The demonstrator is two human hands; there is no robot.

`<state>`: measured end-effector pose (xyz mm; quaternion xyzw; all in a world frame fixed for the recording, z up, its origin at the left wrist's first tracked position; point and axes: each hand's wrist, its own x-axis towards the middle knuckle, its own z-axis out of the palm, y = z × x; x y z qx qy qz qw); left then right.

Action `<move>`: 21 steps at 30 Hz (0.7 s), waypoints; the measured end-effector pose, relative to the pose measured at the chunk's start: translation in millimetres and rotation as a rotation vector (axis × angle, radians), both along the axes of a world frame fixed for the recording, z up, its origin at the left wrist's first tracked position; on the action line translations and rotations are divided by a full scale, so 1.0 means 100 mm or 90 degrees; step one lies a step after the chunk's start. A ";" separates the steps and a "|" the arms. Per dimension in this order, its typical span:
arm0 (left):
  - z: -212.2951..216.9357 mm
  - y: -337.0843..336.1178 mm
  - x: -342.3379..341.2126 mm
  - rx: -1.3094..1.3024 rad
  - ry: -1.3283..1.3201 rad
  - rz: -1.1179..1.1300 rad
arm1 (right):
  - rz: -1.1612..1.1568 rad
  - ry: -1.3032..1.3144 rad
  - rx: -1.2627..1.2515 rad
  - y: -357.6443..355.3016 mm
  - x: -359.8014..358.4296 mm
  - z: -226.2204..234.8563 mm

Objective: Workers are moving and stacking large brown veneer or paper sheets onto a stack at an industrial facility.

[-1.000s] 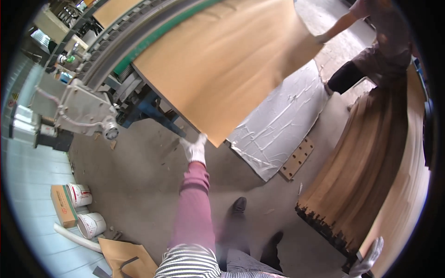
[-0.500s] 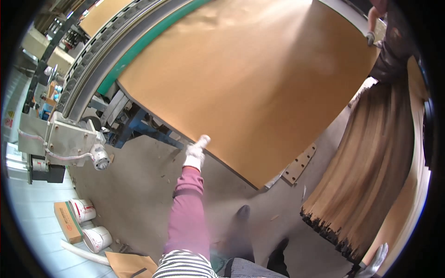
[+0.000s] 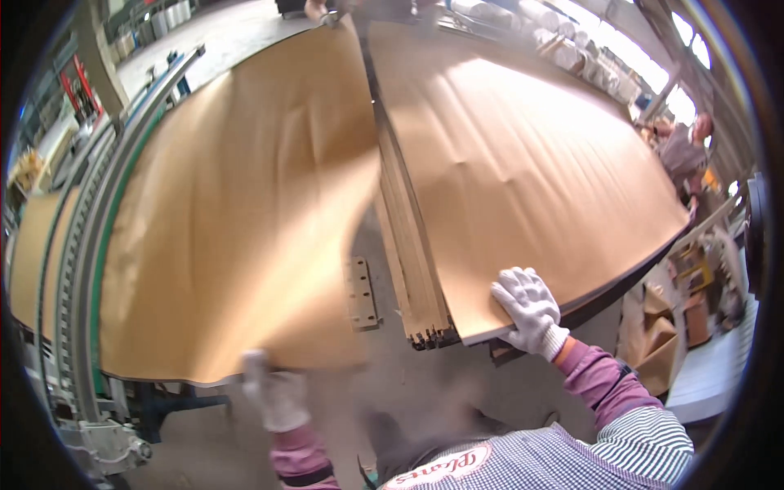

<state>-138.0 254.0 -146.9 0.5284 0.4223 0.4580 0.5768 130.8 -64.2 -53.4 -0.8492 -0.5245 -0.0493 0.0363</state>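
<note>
We have our left hand (image 3: 276,392) in a white glove at the near edge of the left tan sheet (image 3: 237,220); blur hides the fingers, so we cannot tell whether they are clamped on it. Our right hand (image 3: 531,310), also gloved in white, lies palm down near the near corner of the right tan sheet (image 3: 523,180), its fingers stretched out over the surface rather than clenched.

The left sheet spreads wide and wavy beside a machine rail (image 3: 82,302) with a green strip (image 3: 122,204) on the left. The right sheet shows creases and a bright sheen. Between the two we see a long stack of brown strips (image 3: 404,245) with dark, ragged near ends, and a pale bar with holes (image 3: 363,294) just left of it.

At the far edge a co-worker's hand (image 3: 329,18) touches the left sheet's corner. Another co-worker (image 3: 684,155) stands on the right, by the right sheet's far side.
</note>
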 end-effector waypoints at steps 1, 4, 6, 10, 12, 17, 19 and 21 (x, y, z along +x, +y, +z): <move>0.73 -0.14 0.03 -0.118 -0.297 -0.042 | -0.001 0.012 0.014 -0.07 0.04 0.04; 1.88 -0.11 0.08 -0.108 -0.760 -0.669 | 0.075 0.032 0.174 -0.29 0.23 0.10; 2.23 -0.19 0.22 0.064 -0.641 -0.529 | 0.113 0.036 0.195 -0.44 0.44 0.02; 2.91 -0.59 0.27 0.160 -0.606 -0.646 | 0.060 -0.129 0.361 -0.74 0.69 0.47; 3.08 -0.80 0.26 0.138 -0.579 -0.598 | 0.090 -0.118 0.258 -0.88 0.66 0.50; 3.02 -1.33 0.74 0.002 -0.537 -0.471 | 0.119 -0.032 0.098 -0.81 0.63 -0.32; 2.91 -1.54 0.86 0.009 -0.456 -0.338 | 0.138 -0.020 0.085 -0.83 0.50 0.09; 2.86 -1.99 1.21 -0.021 -0.362 -0.216 | 0.247 0.178 -0.195 -0.80 0.64 0.47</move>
